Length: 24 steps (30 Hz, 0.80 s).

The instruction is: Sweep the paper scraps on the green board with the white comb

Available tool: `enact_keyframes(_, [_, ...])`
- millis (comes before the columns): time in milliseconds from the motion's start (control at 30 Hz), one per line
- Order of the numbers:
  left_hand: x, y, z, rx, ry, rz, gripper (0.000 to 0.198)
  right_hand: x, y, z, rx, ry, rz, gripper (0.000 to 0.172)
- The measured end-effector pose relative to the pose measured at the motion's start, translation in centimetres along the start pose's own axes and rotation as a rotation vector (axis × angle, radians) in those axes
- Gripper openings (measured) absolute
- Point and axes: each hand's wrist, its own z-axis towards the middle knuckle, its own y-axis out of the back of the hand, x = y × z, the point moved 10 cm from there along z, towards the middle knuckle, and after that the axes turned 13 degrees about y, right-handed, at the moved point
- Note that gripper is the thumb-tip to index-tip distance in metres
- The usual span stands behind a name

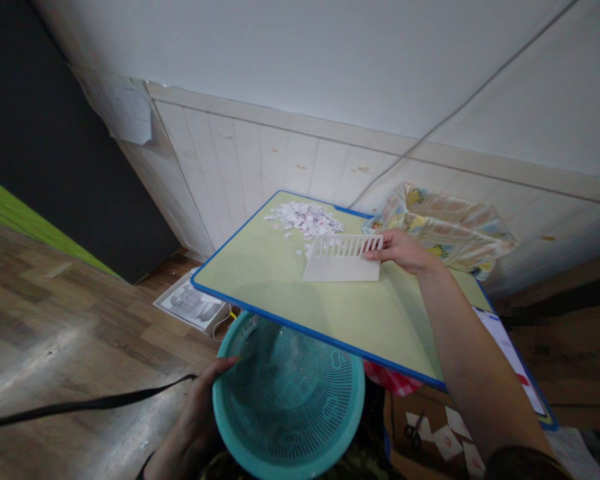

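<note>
My right hand [403, 251] is closed on the right end of a white slotted plastic scraper [343, 258] that rests on the green, blue-edged tabletop [280, 280]. Just beyond the scraper lies a heap of small white paper scraps [305, 218] near the table's far edge. My left hand [200, 407] grips the left rim of a teal mesh basket [290, 400] held below the table's near edge, partly tucked under it.
A patterned cloth bundle [445, 227] sits by the wall at the table's right. A white box [193, 303] lies on the wooden floor to the left. A black strap [80, 403] crosses the lower left. Papers and scissors [415, 427] lie under the table.
</note>
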Motion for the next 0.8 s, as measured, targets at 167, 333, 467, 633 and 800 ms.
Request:
enact_keyframes(167, [0.0,0.2,-0.1,-0.014,-0.003,0.011,0.024,-0.5,-0.2,-0.5,0.093,-0.057,0.045,0.041])
enact_keyframes(333, [-0.3,0.1,0.0,-0.009,-0.03,0.008,0.025,-0.6,-0.4,-0.2,0.079,-0.047,0.053,0.04])
enact_keyframes(467, [-0.5,0.0,-0.1,-0.008,-0.055,0.02,0.027,-0.4,-2.0,-0.2,0.174,-0.039,0.034,0.04])
enact_keyframes(633, [-0.6,0.2,0.0,-0.019,-0.075,0.001,0.028,-0.3,-2.1,0.2,0.114,-0.01,0.079,0.041])
enact_keyframes(800, [-0.5,0.8,0.3,-0.012,-0.068,0.002,0.025,-0.9,-2.8,0.3,0.102,-0.032,0.096,0.04])
